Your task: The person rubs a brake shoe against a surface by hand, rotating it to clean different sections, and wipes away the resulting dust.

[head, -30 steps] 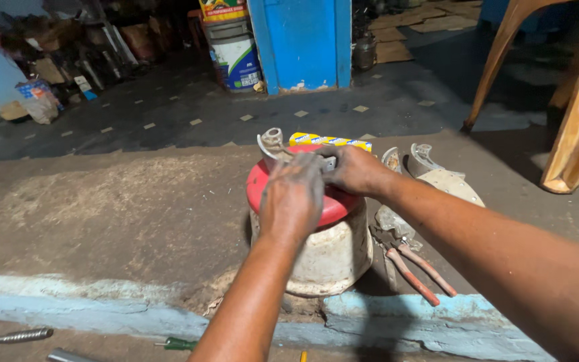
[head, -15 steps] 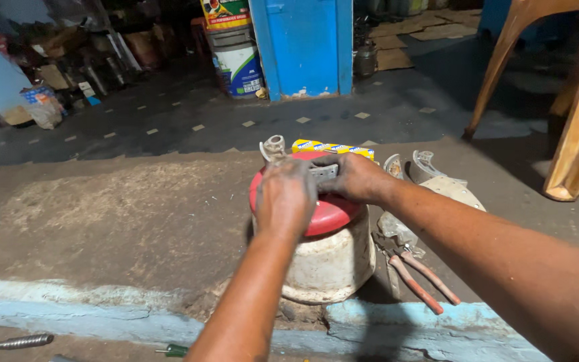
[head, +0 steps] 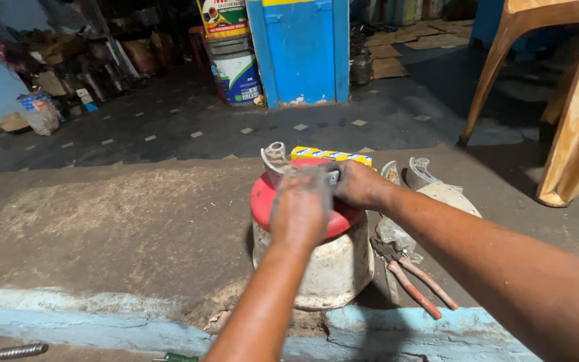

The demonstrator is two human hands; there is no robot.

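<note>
A curved grey brake shoe [head: 275, 158] lies across the red lid [head: 261, 202] of a dirty white bucket [head: 333, 271]. My left hand [head: 301, 209] presses down on the middle of the shoe with fingers curled over it, and is slightly blurred. My right hand [head: 358, 184] grips the shoe's right end at the lid's far edge. Only the shoe's left end shows past my hands. A yellow box [head: 330, 155] lies just behind the bucket.
Two more brake shoes [head: 422, 173] and a round metal plate [head: 452, 198] lie right of the bucket, with red-handled pliers [head: 415, 285] beside it. A wooden chair [head: 564, 100] stands at right; a blue cabinet [head: 303, 50] and paint pails [head: 234, 67] behind. A pale blue step edge [head: 102, 328] runs along the front.
Both hands stay on the brake shoe over the red lid. My left hand has shifted a little along the shoe; the view has moved slightly.
</note>
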